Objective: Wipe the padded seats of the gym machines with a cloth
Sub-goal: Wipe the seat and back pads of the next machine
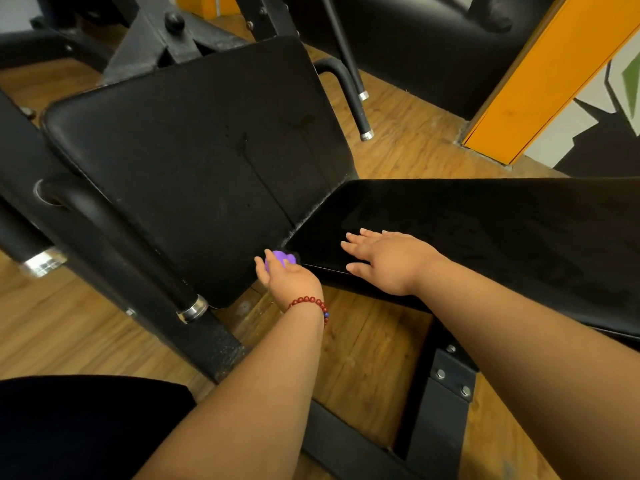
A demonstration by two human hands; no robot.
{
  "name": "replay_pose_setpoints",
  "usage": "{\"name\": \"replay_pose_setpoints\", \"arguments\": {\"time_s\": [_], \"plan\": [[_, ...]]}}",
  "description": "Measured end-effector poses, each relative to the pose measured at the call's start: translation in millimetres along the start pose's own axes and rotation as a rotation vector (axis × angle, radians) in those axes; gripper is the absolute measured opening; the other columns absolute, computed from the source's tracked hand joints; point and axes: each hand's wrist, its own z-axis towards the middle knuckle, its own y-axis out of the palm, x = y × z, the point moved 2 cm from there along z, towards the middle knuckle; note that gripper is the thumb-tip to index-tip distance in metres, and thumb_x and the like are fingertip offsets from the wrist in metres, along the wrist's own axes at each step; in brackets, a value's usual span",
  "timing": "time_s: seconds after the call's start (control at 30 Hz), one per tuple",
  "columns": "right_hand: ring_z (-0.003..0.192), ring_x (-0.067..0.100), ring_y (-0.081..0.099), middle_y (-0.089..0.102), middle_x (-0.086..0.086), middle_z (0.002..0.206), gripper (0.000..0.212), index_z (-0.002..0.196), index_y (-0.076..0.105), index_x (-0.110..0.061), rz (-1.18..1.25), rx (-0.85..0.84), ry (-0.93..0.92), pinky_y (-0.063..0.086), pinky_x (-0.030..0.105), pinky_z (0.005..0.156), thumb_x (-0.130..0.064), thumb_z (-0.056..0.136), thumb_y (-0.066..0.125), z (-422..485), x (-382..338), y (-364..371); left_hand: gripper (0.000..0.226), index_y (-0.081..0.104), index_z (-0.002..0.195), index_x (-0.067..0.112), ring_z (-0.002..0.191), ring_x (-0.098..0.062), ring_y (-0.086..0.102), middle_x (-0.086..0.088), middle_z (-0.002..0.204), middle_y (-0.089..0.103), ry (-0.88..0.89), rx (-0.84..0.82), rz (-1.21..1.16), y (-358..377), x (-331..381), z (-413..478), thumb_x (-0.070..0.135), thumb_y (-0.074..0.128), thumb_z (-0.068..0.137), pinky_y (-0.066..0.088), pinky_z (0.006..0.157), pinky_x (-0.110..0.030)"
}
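Note:
A gym machine has two black padded surfaces: a tilted back pad (194,157) with wet streaks down its middle, and a flat seat pad (502,220) to its right. My left hand (287,275), with a red bead bracelet on the wrist, holds a small purple thing (281,258) near the corner where the two pads meet; I cannot tell whether it is a cloth. My right hand (384,258) lies flat with straight fingers on the near left corner of the seat pad.
Black handle bars with chrome ends (192,308) flank the back pad. The machine's steel frame (440,403) crosses the wooden floor (69,327) below my arms. An orange pillar (540,88) stands at the back right, beside another black pad (433,43).

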Motion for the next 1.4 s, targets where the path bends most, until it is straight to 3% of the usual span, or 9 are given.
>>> {"name": "replay_pose_setpoints", "arguments": {"time_s": [0.07, 0.17, 0.3, 0.53, 0.73, 0.87, 1.03, 1.2, 1.4], "plan": [[0.149, 0.014, 0.002, 0.007, -0.007, 0.162, 0.055, 0.154, 0.012, -0.027, -0.001, 0.003, -0.002, 0.007, 0.035, 0.119, -0.043, 0.105, 0.029, 0.3, 0.7, -0.3, 0.046, 0.036, 0.146, 0.013, 0.136, -0.018, 0.036, -0.005, 0.155, 0.026, -0.058, 0.051, -0.140, 1.6, 5.2, 4.2, 0.006, 0.041, 0.101, 0.031, 0.103, -0.014], [0.149, 0.014, 0.002, 0.007, -0.007, 0.162, 0.055, 0.154, 0.012, -0.027, -0.003, 0.006, -0.001, 0.007, 0.036, 0.120, -0.043, 0.105, 0.028, -0.7, 0.3, 0.0, 0.028, 0.053, 0.126, 0.019, 0.099, -0.012, 0.060, -0.009, 0.130, 0.056, -0.078, 0.129, -0.225, 1.1, 16.0, 6.5, 0.012, 0.051, 0.098, 0.052, 0.074, -0.018], [0.149, 0.014, 0.002, 0.007, -0.007, 0.162, 0.055, 0.154, 0.012, -0.027, -0.001, 0.005, 0.001, 0.007, 0.036, 0.120, -0.043, 0.105, 0.028, -0.7, -0.6, -0.4, 0.030, 0.056, 0.125, 0.016, 0.084, -0.004, 0.060, -0.007, 0.131, 0.053, -0.095, 0.170, -0.300, -5.5, 14.9, 8.8, 0.008, 0.054, 0.096, 0.051, 0.062, -0.014], [0.149, 0.014, 0.003, 0.008, -0.007, 0.162, 0.055, 0.154, 0.013, -0.027, -0.004, 0.009, 0.000, 0.008, 0.036, 0.120, -0.044, 0.104, 0.028, -0.5, -0.3, 0.2, 0.051, 0.028, 0.151, 0.026, 0.132, -0.022, 0.045, -0.001, 0.156, 0.026, 0.023, -0.109, 0.175, -5.4, 3.0, -4.0, 0.012, 0.036, 0.103, 0.046, 0.102, -0.037], [0.149, 0.014, 0.003, 0.008, -0.008, 0.162, 0.055, 0.154, 0.013, -0.028, -0.008, 0.017, 0.006, 0.008, 0.036, 0.119, -0.044, 0.104, 0.028, 1.4, 0.3, 1.5, 0.047, 0.024, 0.153, 0.023, 0.142, -0.018, 0.030, 0.002, 0.160, 0.020, 0.128, -0.109, 0.267, -1.3, 1.3, -7.4, 0.024, 0.030, 0.106, 0.035, 0.108, -0.030], [0.149, 0.014, 0.003, 0.007, -0.007, 0.162, 0.056, 0.154, 0.012, -0.027, -0.026, 0.011, -0.004, 0.008, 0.037, 0.120, -0.045, 0.104, 0.028, 0.9, -0.4, 1.0, 0.047, 0.025, 0.152, 0.023, 0.139, -0.019, 0.037, 0.001, 0.158, 0.024, 0.052, -0.079, 0.246, 4.8, 3.6, 1.8, 0.023, 0.030, 0.106, 0.045, 0.091, -0.023], [0.149, 0.014, 0.003, 0.007, -0.008, 0.162, 0.056, 0.154, 0.012, -0.028, -0.020, -0.001, 0.004, 0.008, 0.037, 0.120, -0.045, 0.104, 0.029, 2.0, 0.0, 0.2, 0.048, 0.023, 0.153, 0.023, 0.133, -0.023, 0.045, -0.004, 0.154, 0.035, -0.033, 0.009, 0.239, 14.7, -2.4, -9.4, 0.022, 0.030, 0.106, 0.043, 0.105, -0.037], [0.149, 0.014, 0.001, 0.006, -0.007, 0.162, 0.056, 0.155, 0.011, -0.027, -0.031, -0.006, 0.001, 0.007, 0.037, 0.120, -0.045, 0.104, 0.028, 1.6, -0.7, 1.1, 0.050, 0.016, 0.154, 0.027, 0.128, -0.029, 0.050, -0.007, 0.153, 0.035, -0.094, -0.047, 0.290, 22.1, -11.6, -39.2, 0.025, 0.026, 0.105, 0.049, 0.098, -0.047], [0.149, 0.014, 0.002, 0.006, -0.007, 0.162, 0.056, 0.155, 0.011, -0.026, -0.028, -0.011, 0.007, 0.007, 0.037, 0.120, -0.044, 0.104, 0.028, 0.8, -2.0, 0.3, 0.049, 0.011, 0.155, 0.022, 0.139, -0.025, 0.038, -0.006, 0.158, 0.025, -0.086, -0.032, 0.299, 21.5, 0.8, -23.4, 0.024, 0.022, 0.107, 0.045, 0.101, -0.029]]}}
